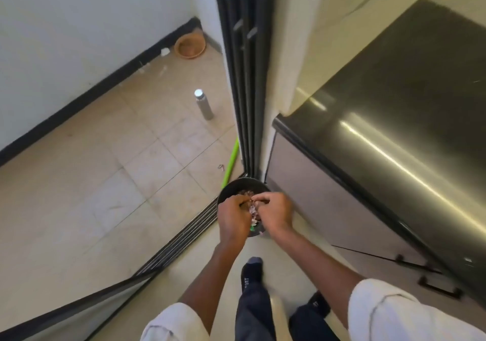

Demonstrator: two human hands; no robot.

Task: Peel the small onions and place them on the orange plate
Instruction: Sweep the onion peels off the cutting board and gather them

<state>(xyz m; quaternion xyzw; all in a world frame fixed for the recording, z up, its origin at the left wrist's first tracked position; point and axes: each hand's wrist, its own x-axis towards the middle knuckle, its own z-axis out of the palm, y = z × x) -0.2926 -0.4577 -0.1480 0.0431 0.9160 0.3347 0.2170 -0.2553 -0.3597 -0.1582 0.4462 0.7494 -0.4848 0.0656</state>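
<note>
I stand over a round black bin (243, 186) on the floor by the door frame. My left hand (233, 218) and my right hand (276, 215) meet above its opening, fingers curled toward each other. Pinkish-purple onion peels (253, 208) show between the fingertips and spill down between the two hands. More peel scraps lie inside the bin. No whole onion and no orange plate can be seen in this view.
A dark glossy countertop (394, 109) with cabinet fronts runs along the right. A black sliding-door frame (247, 77) rises behind the bin, its track (184, 238) crossing the floor. On the tiles beyond stand a steel bottle (203, 104), a green stick (231, 159) and a terracotta bowl (190, 47).
</note>
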